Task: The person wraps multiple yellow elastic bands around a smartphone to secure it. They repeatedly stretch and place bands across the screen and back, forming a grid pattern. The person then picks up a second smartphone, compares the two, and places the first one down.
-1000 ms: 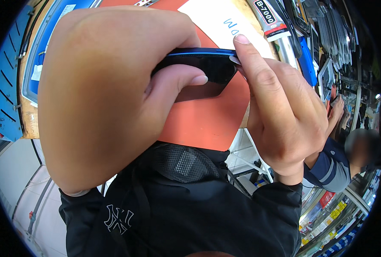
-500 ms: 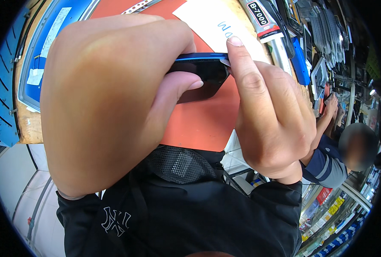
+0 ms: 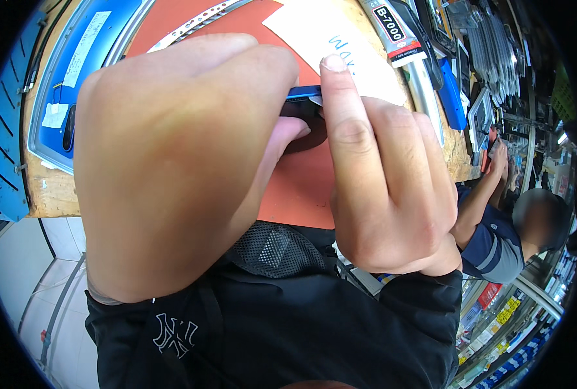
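While the left hand keeps a narrow grip on a slim blue-edged black phone above the orange rubber mat, the right hand's forefinger presses the phone's edge.

A wooden workbench with an orange mat stands over pale floor tiles.

1. I see one thing in hand: a phone, dark-bodied with a bright blue edge.
2. Only a small part of it shows; my left hand covers most of it, so I cannot tell which face is up.
3. It lies roughly level, its blue edge running left to right, held just above the orange mat on the table.
4. My left thumb presses against its dark underside, and my right hand puts its forefinger tip on the blue edge at the right end.
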Motion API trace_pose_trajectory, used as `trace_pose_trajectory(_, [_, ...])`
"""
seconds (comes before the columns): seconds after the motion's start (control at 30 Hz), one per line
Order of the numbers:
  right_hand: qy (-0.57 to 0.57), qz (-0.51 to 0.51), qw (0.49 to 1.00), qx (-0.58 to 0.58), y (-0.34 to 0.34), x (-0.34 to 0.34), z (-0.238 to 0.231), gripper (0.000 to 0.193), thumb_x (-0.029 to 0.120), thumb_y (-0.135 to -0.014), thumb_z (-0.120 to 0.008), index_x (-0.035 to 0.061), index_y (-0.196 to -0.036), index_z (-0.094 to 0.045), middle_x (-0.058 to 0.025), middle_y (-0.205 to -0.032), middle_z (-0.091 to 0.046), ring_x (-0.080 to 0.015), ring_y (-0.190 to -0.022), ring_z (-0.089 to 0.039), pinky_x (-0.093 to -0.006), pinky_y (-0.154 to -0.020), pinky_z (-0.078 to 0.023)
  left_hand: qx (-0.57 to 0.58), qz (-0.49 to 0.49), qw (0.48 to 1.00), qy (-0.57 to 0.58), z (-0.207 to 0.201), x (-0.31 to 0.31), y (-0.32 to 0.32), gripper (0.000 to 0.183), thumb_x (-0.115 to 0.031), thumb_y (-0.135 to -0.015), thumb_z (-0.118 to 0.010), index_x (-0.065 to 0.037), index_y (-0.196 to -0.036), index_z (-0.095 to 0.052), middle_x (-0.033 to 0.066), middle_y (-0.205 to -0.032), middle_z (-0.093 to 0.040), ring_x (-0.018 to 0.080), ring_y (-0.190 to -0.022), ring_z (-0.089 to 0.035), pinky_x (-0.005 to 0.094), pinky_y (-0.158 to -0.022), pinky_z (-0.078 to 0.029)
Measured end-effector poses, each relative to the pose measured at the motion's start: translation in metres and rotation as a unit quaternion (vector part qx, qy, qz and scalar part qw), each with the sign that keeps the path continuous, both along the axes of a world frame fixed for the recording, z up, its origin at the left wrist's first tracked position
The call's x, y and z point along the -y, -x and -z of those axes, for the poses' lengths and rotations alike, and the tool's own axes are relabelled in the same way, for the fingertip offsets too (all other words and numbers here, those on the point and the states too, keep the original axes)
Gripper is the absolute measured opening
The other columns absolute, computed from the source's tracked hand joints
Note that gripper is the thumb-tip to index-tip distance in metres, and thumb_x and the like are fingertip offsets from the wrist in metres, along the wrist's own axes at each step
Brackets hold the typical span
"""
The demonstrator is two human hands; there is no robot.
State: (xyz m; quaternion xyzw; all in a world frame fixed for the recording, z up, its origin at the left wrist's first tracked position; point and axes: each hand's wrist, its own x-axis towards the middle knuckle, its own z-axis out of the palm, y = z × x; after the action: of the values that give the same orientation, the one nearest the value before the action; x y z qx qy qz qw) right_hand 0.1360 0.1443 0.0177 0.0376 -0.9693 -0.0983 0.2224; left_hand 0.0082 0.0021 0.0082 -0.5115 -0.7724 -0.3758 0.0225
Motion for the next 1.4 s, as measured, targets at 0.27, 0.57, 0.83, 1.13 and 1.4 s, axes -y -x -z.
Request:
trace_pose_trajectory(0.27, [-0.022, 0.0, 1.0, -0.01, 0.005, 0.004, 0.002, 0.048, 0.001, -0.071, -0.069, -0.0117, -0.117, -0.072, -0.0139, -0.082, -0.062, -0.0219, -0.07, -0.062, -0.0311, -0.063, -0.052, 0.003, -0.001, 1.0, 0.001, -0.002, -0.001, -0.001, 0.022, -0.003, -0.073, -0.08, 0.001, -0.092, -0.07, 0.016, -0.081, -0.067, 0.0345, -0.072, -0.067, 0.036, -0.064, -0.052])
trace_pose_trajectory(0.57, [-0.023, -0.02, 0.998, -0.054, 0.011, 0.008, 0.009, 0.049, 0.001, -0.066, -0.071, -0.0141, -0.113, -0.071, -0.0156, -0.083, -0.063, -0.0229, -0.067, -0.061, -0.0323, -0.059, -0.052, -0.006, -0.027, 0.998, 0.065, -0.011, -0.001, -0.008, 0.023, 0.0, -0.072, -0.078, 0.0, -0.093, -0.069, 0.0158, -0.081, -0.066, 0.0355, -0.072, -0.066, 0.0371, -0.063, -0.05])
trace_pose_trajectory(0.83, [0.025, -0.047, 0.999, 0.013, 0.008, 0.001, -0.011, 0.047, 0.002, -0.065, -0.07, -0.0112, -0.11, -0.072, -0.0142, -0.08, -0.064, -0.0238, -0.065, -0.062, -0.0327, -0.057, -0.051, 0.005, -0.038, 0.999, 0.018, 0.003, 0.005, -0.012, 0.024, -0.001, -0.07, -0.08, -0.001, -0.091, -0.068, 0.0146, -0.078, -0.064, 0.0355, -0.069, -0.064, 0.0375, -0.06, -0.049])
trace_pose_trajectory(1.13, [0.04, -0.018, 0.998, 0.034, 0.007, 0.002, -0.021, 0.042, 0.001, -0.063, -0.069, -0.0043, -0.104, -0.075, -0.0105, -0.077, -0.065, -0.0233, -0.062, -0.063, -0.0325, -0.056, -0.051, -0.015, -0.043, 0.998, 0.034, 0.002, 0.005, -0.016, 0.028, -0.003, -0.067, -0.084, -0.002, -0.09, -0.068, 0.014, -0.077, -0.064, 0.0348, -0.068, -0.064, 0.0386, -0.059, -0.049])
trace_pose_trajectory(1.4, [0.066, -0.008, 0.997, 0.051, 0.007, 0.001, -0.025, 0.037, 0.0, -0.06, -0.07, -0.0028, -0.096, -0.075, -0.0099, -0.073, -0.066, -0.0233, -0.063, -0.065, -0.0315, -0.054, -0.051, -0.008, -0.044, 0.998, 0.04, 0.0, 0.004, -0.018, 0.029, -0.005, -0.065, -0.084, -0.002, -0.089, -0.068, 0.0137, -0.076, -0.063, 0.0343, -0.067, -0.064, 0.0381, -0.058, -0.048])
